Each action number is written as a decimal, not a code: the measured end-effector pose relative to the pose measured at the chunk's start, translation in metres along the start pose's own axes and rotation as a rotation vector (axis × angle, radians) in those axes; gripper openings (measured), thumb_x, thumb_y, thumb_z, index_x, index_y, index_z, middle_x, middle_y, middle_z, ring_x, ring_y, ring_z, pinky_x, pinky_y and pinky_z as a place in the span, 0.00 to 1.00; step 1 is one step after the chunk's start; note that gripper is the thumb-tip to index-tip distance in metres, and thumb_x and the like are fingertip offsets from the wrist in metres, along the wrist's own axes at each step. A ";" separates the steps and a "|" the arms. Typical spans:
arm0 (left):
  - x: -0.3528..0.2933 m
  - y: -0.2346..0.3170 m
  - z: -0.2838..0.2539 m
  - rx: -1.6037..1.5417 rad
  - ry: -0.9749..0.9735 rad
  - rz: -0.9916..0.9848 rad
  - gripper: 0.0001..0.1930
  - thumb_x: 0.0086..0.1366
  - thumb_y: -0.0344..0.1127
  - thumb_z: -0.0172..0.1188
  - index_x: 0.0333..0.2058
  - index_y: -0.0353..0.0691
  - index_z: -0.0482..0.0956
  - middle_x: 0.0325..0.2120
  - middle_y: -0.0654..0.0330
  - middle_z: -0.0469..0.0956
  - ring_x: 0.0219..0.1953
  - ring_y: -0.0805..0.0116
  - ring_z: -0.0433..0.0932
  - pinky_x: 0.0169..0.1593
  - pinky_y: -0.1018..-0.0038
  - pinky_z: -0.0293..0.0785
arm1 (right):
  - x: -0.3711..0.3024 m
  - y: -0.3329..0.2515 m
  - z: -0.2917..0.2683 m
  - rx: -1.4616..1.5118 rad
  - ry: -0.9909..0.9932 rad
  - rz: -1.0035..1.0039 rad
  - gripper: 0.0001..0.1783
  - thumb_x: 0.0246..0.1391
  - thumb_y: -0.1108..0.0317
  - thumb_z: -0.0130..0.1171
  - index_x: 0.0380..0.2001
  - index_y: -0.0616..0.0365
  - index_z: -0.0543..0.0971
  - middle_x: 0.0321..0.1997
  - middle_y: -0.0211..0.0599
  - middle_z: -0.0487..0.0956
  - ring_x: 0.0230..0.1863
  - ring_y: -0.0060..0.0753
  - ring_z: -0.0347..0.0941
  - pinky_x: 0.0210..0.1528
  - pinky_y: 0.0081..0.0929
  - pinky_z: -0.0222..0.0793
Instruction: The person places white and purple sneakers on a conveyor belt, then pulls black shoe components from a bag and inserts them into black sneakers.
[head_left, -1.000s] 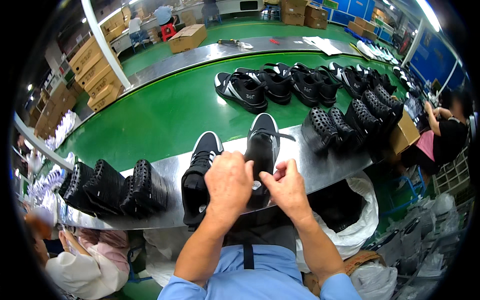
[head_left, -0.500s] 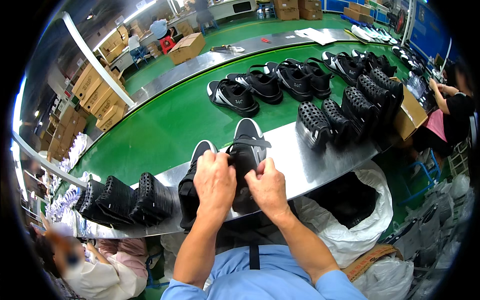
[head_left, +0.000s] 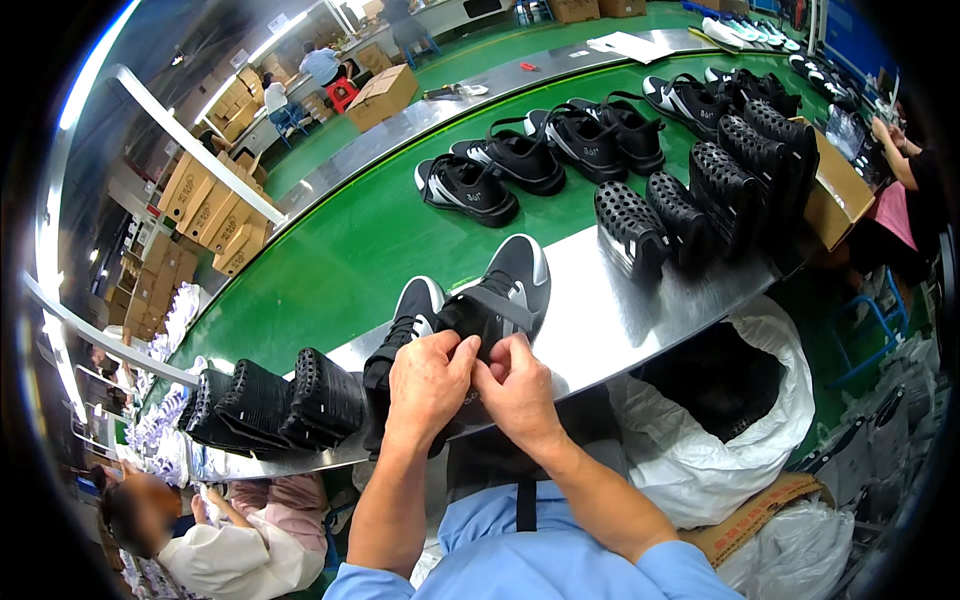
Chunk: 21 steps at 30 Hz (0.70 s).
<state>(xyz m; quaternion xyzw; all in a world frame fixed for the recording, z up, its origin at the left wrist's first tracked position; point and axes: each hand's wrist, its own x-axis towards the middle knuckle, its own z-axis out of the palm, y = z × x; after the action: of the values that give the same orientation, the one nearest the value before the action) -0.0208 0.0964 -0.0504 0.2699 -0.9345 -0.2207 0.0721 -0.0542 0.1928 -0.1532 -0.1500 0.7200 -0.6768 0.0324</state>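
A black and grey sneaker (head_left: 520, 275) with a pale toe rim and a strap across its front stands on the metal edge of the bench, toe pointing away. My left hand (head_left: 430, 385) pinches the black material at its opening. Right beside it, the closed fingers of my right hand (head_left: 517, 390) grip the same place, thumbs nearly touching. Both hands hide the opening and part of the heel. To the left, close to my left hand, a matching sneaker (head_left: 412, 312) stands with its laces showing.
More black sneakers (head_left: 570, 140) line the green belt (head_left: 330, 270). Stacks of black perforated plastic pieces stand left (head_left: 320, 400) and right (head_left: 630, 225) on the metal edge. A white sack (head_left: 670, 460) with dark contents sits below right. Co-workers sit at left (head_left: 235, 550) and right.
My right hand has shifted left and come close to my left hand at the shoe's opening. The shoe's toe now leans farther to the right. The whole view has turned slightly.
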 end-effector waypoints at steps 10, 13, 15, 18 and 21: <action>0.016 -0.007 0.004 0.106 0.021 0.056 0.22 0.62 0.48 0.65 0.25 0.29 0.85 0.20 0.41 0.80 0.29 0.41 0.83 0.38 0.54 0.79 | 0.045 0.001 -0.044 0.755 -0.240 0.423 0.15 0.70 0.60 0.58 0.43 0.63 0.80 0.29 0.28 0.75 0.22 0.14 0.67 0.16 0.15 0.59; 0.018 -0.008 0.002 0.095 0.015 0.053 0.22 0.61 0.47 0.64 0.24 0.28 0.84 0.19 0.40 0.79 0.28 0.41 0.83 0.37 0.55 0.79 | 0.057 -0.004 -0.052 0.969 -0.224 0.589 0.12 0.69 0.61 0.59 0.38 0.60 0.81 0.26 0.25 0.73 0.19 0.11 0.61 0.15 0.14 0.52; 0.019 -0.010 0.001 0.059 0.014 0.032 0.22 0.61 0.47 0.65 0.24 0.28 0.83 0.19 0.40 0.79 0.28 0.42 0.83 0.37 0.55 0.79 | 0.063 -0.009 -0.063 1.064 -0.248 0.602 0.11 0.69 0.62 0.59 0.35 0.59 0.80 0.26 0.25 0.73 0.20 0.12 0.63 0.15 0.13 0.53; 0.018 -0.013 0.004 0.003 -0.004 0.004 0.22 0.61 0.47 0.65 0.24 0.27 0.83 0.19 0.40 0.78 0.26 0.42 0.82 0.36 0.56 0.78 | 0.063 -0.012 -0.056 0.922 -0.363 0.528 0.10 0.66 0.65 0.62 0.34 0.60 0.79 0.25 0.25 0.73 0.19 0.12 0.63 0.15 0.14 0.54; 0.020 -0.021 0.005 -0.052 0.017 -0.019 0.22 0.61 0.46 0.65 0.24 0.27 0.83 0.18 0.42 0.78 0.24 0.47 0.82 0.34 0.59 0.78 | 0.063 -0.005 -0.052 0.906 -0.412 0.513 0.07 0.64 0.68 0.65 0.33 0.60 0.79 0.24 0.25 0.73 0.19 0.12 0.64 0.15 0.14 0.55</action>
<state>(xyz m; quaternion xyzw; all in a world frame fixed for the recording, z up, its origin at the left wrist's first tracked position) -0.0293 0.0712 -0.0641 0.2786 -0.9253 -0.2430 0.0852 -0.1262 0.2265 -0.1338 -0.0702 0.3494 -0.8457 0.3972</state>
